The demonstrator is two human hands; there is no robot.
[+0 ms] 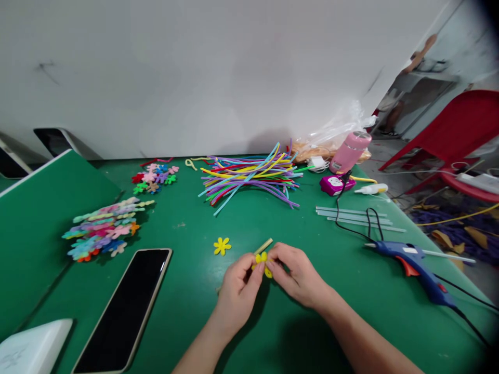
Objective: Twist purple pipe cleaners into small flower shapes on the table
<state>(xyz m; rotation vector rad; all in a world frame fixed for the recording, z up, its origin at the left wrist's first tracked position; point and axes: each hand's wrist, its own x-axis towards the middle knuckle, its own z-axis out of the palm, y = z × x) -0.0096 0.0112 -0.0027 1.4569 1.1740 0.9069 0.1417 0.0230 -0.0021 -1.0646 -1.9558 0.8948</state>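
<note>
Between both hands is a small yellow fuzzy flower [262,257], seemingly bent from pipe cleaner, its lower part partly covered by fingers. My left hand [238,288] is closed, pinching its left side between thumb and fingers. From the other side, my right hand [296,272] pinches a petal with thumb and forefinger. A thin tan stick [265,244] passes behind my left hand; whether that hand touches it I cannot tell. On the green table [187,306], a second yellow flower [222,246] lies flat, just beyond my left hand.
Colourful pipe cleaners [249,176] lie at the back, stacked fuzzy flowers [103,228] at the left. A phone [127,306] rests at front left. On the right are a blue glue gun [413,265] with its cord, clear glue sticks [354,215] and a pink bottle [351,150].
</note>
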